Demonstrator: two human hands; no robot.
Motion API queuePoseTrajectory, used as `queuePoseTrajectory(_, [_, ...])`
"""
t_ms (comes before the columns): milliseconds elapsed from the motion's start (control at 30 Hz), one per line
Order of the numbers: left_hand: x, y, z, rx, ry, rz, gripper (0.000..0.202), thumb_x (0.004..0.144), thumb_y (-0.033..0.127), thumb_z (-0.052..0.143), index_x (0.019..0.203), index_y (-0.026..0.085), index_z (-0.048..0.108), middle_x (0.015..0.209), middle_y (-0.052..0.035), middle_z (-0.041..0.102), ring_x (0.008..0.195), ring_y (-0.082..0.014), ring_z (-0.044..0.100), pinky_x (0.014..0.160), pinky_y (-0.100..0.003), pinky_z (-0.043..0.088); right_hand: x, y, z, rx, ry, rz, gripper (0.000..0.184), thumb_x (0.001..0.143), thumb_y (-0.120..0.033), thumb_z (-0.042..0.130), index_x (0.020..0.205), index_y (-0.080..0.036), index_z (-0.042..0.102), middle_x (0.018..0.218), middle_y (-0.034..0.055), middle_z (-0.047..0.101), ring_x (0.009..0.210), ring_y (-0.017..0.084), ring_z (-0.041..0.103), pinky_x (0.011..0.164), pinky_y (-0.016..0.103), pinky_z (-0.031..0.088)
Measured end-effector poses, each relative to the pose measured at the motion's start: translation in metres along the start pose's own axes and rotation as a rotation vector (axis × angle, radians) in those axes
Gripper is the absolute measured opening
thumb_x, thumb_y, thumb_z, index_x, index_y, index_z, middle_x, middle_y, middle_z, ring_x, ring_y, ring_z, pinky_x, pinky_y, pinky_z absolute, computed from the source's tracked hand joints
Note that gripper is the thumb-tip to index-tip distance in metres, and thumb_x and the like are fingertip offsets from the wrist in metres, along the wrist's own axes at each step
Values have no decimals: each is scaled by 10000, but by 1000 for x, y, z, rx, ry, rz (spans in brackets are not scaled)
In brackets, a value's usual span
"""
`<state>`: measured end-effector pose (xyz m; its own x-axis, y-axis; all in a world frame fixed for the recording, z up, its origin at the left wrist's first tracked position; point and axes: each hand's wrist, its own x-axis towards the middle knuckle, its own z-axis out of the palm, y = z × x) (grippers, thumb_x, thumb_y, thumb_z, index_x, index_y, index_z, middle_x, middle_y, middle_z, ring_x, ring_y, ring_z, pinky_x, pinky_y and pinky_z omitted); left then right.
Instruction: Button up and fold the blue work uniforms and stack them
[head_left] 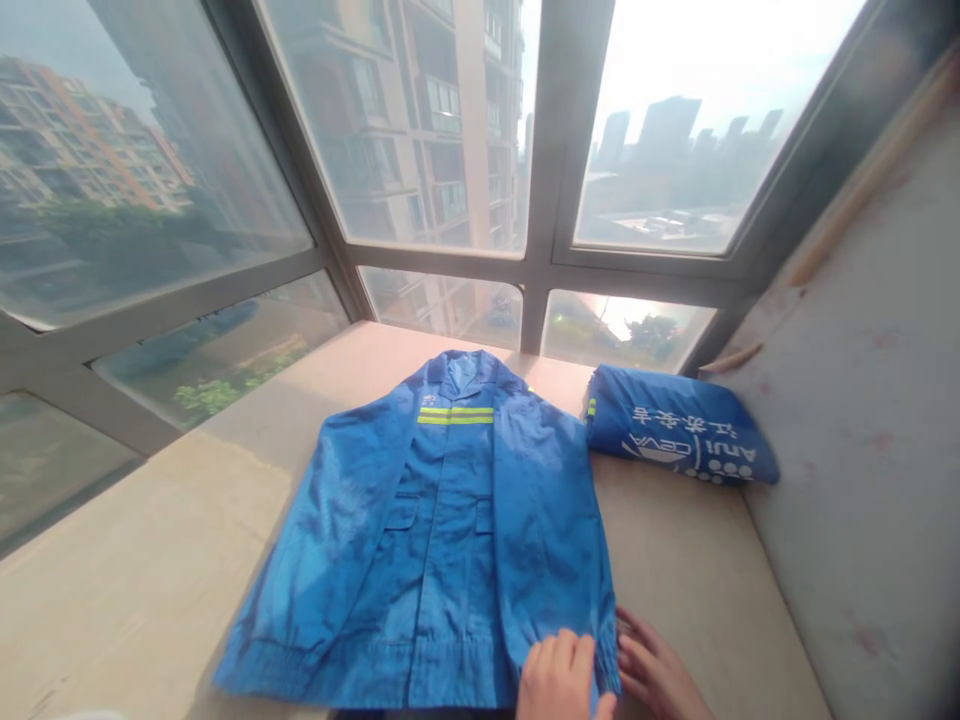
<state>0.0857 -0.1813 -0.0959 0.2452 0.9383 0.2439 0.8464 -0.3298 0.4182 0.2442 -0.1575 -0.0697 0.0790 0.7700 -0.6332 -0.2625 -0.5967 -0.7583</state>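
A blue work jacket (pixel 450 540) lies front up on the pale surface, its collar away from me and its hem towards me. Yellow-green reflective stripes cross the chest, and both sleeves are laid down over the front. At the cuff of the sleeve on the right, my left hand (pixel 556 678) has its fingers bent onto the cloth, with the thumb partly cut off by the frame's lower edge. My right hand (pixel 660 668) is at the outer edge of that same cuff, fingers curled against it; some fingertips are hidden by the fabric.
A folded blue garment (pixel 675 425) with white lettering lies at the back right, close to the patterned wall (pixel 862 440). Window frames (pixel 555 130) bound the pale surface (pixel 165 540) at the back and left. Sunlight falls across the jacket.
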Motion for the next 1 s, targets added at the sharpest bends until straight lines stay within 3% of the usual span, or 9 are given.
queuePoseTrajectory(67, [-6,1,3,0,-11,-21,627,683,635,686,1151,220,635,918,-67,696,775,-237,655,707,-332,512,-2,-10,13,17,-112,22,557,544,-580,810,956,-216,724,894,75,747,777,246,715,735,360,572])
queuePoseTrajectory(167, [-8,-3,2,44,-71,-84,764,631,612,705,1249,181,579,1030,-113,703,839,-273,686,728,-333,532,-3,-19,33,-45,-247,-108,442,605,-563,788,854,-202,733,856,61,733,795,232,688,731,320,549])
queuePoseTrajectory(333, [4,-14,-32,27,-135,-280,366,773,329,575,1127,236,569,939,-56,723,818,-244,721,668,-283,529,-1,-19,61,-231,-298,-256,403,616,-579,756,720,-195,694,703,36,674,636,208,621,609,304,507])
queuePoseTrajectory(467, [15,-16,-70,-191,-42,-349,329,804,190,453,1101,254,581,935,-35,739,843,-204,730,725,-258,538,5,-27,70,-207,-359,-225,487,575,-635,782,685,-176,660,613,11,605,597,172,587,601,279,495])
queuePoseTrajectory(600, [17,-20,-91,-427,105,-409,304,817,265,470,1083,234,613,927,-39,741,851,-202,717,803,-291,559,27,-56,73,-52,-233,-189,598,638,-740,705,798,-165,691,794,67,692,744,189,659,702,284,535])
queuePoseTrajectory(733, [11,-37,-104,-546,162,-499,333,825,364,519,1089,200,637,951,-59,744,893,-216,713,841,-313,566,77,-96,87,69,-160,-233,605,700,-699,668,1002,-176,691,1049,113,726,908,233,703,812,332,552])
queuePoseTrajectory(833, [0,-54,-109,-596,143,-511,379,811,385,565,1124,186,641,1007,-77,747,940,-230,714,864,-323,570,122,-123,106,94,-100,-243,496,784,-620,581,991,-178,666,1014,118,735,908,242,711,772,356,570])
queuePoseTrajectory(1000, [-25,-80,-104,-616,159,-541,493,810,393,581,1243,159,614,1149,-120,721,1081,-247,686,978,-332,532,171,-156,138,63,50,-318,298,808,-454,504,857,-176,599,756,66,693,691,188,680,644,299,558])
